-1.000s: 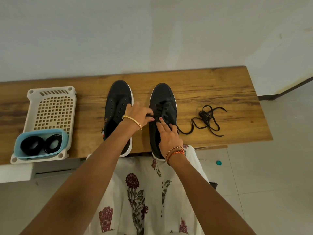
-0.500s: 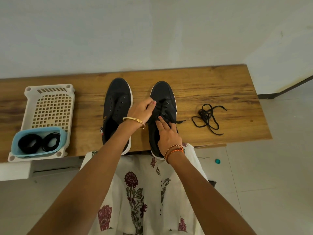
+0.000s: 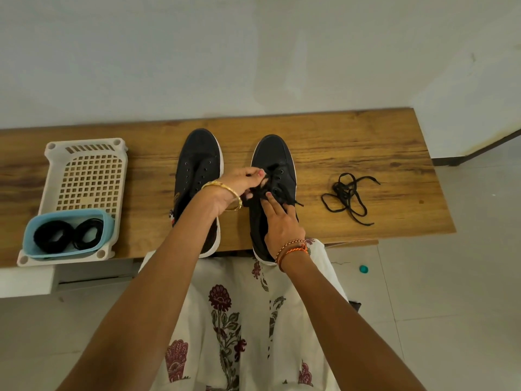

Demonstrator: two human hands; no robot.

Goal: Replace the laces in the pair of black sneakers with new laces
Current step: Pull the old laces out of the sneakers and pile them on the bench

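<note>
Two black sneakers stand side by side on the wooden table, toes pointing toward the wall, and the right sneaker serves as the landmark here. The left hand is raised over its eyelets, fingers curled and pinching a bunch of the black lace still threaded in that shoe. The right hand lies flat on the tongue and near side of the same shoe, its fingers straight, pressing down just below the pinched lace; a loose lace end pokes out to the right of those fingers. Just left of the right sneaker sits the left sneaker, its eyelets bare. To the right of the landmark shoe, well apart from it, a removed black lace lies tangled on the wood. Far to the left, beyond the other shoe, a cream perforated basket holds a light blue tub containing two coiled black laces.
</note>
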